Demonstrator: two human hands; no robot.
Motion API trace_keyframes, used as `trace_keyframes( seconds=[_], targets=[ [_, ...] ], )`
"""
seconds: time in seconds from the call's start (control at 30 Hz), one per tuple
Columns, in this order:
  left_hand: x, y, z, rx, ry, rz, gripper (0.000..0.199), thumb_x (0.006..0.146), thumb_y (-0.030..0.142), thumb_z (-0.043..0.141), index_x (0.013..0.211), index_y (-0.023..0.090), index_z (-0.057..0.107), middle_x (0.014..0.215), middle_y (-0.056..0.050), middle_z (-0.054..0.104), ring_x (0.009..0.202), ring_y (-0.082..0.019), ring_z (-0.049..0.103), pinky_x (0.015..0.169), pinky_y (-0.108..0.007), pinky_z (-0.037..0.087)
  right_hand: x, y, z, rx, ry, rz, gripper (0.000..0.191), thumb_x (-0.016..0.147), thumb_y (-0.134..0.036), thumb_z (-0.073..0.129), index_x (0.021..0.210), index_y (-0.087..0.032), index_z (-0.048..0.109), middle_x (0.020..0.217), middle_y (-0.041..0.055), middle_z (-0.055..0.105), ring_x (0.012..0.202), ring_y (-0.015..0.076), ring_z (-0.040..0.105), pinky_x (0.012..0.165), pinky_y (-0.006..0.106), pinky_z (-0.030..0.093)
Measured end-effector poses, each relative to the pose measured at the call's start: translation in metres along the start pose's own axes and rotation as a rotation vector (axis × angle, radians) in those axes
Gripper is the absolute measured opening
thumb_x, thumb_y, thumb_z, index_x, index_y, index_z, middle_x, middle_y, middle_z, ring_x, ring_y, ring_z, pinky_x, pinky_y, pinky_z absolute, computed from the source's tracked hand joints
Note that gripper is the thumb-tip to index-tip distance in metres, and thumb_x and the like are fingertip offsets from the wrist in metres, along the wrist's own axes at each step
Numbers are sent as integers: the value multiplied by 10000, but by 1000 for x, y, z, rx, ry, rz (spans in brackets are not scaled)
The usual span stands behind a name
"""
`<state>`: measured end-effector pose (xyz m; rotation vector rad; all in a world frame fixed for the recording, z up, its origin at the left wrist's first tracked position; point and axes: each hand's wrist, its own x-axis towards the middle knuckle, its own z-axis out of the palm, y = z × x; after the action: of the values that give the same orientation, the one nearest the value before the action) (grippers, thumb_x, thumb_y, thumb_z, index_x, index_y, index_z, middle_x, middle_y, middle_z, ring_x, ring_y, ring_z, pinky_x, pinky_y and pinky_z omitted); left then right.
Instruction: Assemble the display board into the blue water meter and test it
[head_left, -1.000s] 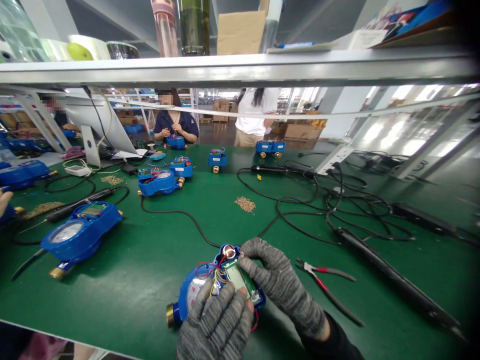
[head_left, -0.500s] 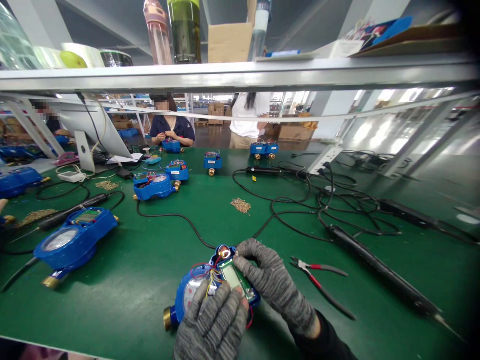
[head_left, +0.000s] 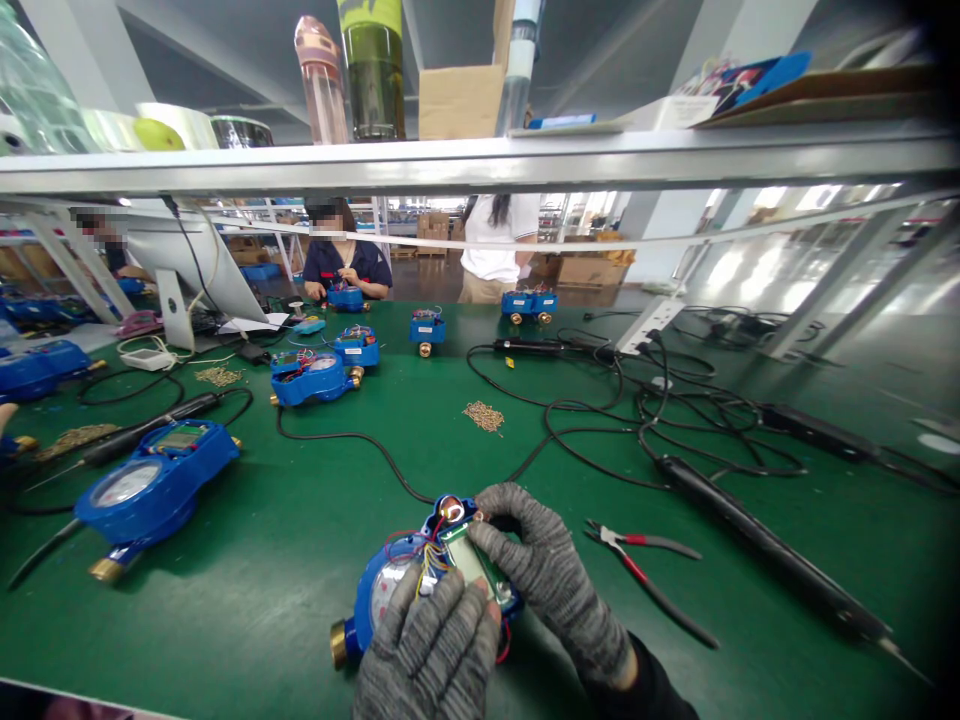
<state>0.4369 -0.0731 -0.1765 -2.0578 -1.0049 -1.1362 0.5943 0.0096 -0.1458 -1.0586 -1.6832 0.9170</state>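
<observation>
A blue meter (head_left: 365,592) with a round dial, a brass fitting, loose coloured wires and a green board with a display (head_left: 466,558) lies at the front centre of the table. My left hand (head_left: 431,645), in a grey knitted glove, lies over its lower part with fingers stretched out. At the board's upper edge, my gloved right hand (head_left: 544,565) has thumb and forefinger closed together; what is between them is too small to make out. Red-handled cutters (head_left: 637,570) lie open to its right.
More blue meters (head_left: 161,490) stand at left and farther back. Small brass screws (head_left: 484,417) lie in a pile mid-table. Black electric screwdrivers (head_left: 765,545) and tangled cables are at right. A shelf (head_left: 450,165) crosses above; people are beyond the table.
The view has tilted slightly, so everything sits a little lower. My right fingertips have shifted slightly at the board's edge. The seated person opposite has lowered one hand.
</observation>
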Motion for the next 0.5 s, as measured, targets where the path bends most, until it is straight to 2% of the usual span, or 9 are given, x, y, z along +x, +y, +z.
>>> trace_keyframes(
  seconds=[0.2,0.3,0.4,0.47,0.5],
  targets=[
    [1,3,-1,22,-12,17,235,961,134,547,988,209,768,1001,41,802,1036,-144,680,1263,-449,243,3,2,-5,34,-34,49,128,799,-301,670,750,-197,614,778,26,653,744,199,603,705,342,500],
    [0,3,-1,27,-18,26,256,968,126,527,989,214,767,996,37,800,1171,-155,631,1271,-455,228,3,0,-6,43,-40,66,143,793,-309,670,732,-196,605,756,20,637,723,194,587,684,339,489],
    [-3,2,0,39,-38,53,255,961,126,529,1002,218,764,1018,33,796,1385,-185,476,1279,-476,208,3,-1,-5,45,-38,78,143,789,-308,669,732,-193,607,750,19,635,717,194,582,680,340,482],
    [-4,2,0,38,-52,60,262,957,119,526,1023,215,760,1044,34,792,1411,-188,445,1282,-477,203,3,-1,-4,44,-35,84,140,789,-307,669,734,-192,610,747,18,635,715,192,582,680,339,479],
    [-5,2,0,29,-50,45,264,956,118,524,1027,213,759,1050,34,791,1379,-181,481,1282,-469,205,3,-1,-4,44,-33,87,139,788,-306,670,734,-192,611,747,17,636,715,191,582,680,336,478]
  ],
)
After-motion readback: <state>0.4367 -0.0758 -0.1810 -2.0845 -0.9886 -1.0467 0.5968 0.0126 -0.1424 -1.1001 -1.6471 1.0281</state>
